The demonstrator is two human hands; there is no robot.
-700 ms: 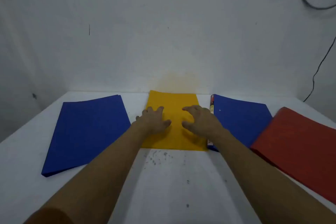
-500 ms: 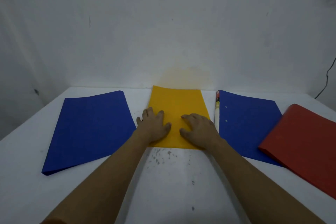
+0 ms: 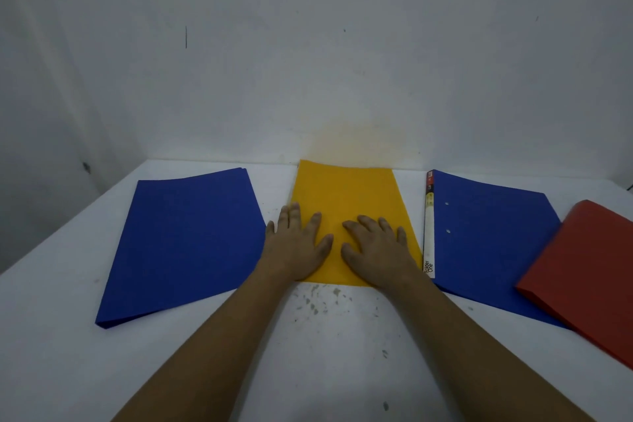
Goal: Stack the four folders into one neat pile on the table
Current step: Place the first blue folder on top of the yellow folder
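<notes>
Four folders lie side by side on the white table [image 3: 325,353]. A yellow folder [image 3: 346,192] is in the middle against the back wall. My left hand [image 3: 296,245] and my right hand [image 3: 376,247] both rest flat on its near half, fingers spread, gripping nothing. A blue folder [image 3: 181,243] lies to the left. A second blue folder [image 3: 489,240] with a white labelled spine lies to the right. A red folder [image 3: 589,271] at the far right overlaps that blue folder's right edge.
The white wall stands directly behind the table's back edge. Dark specks mark the table just in front of the yellow folder. The red folder runs off the right side of the view.
Both hands have settled flat onto the yellow folder. The view has shifted so the folders sit slightly further left and apart in frame.
</notes>
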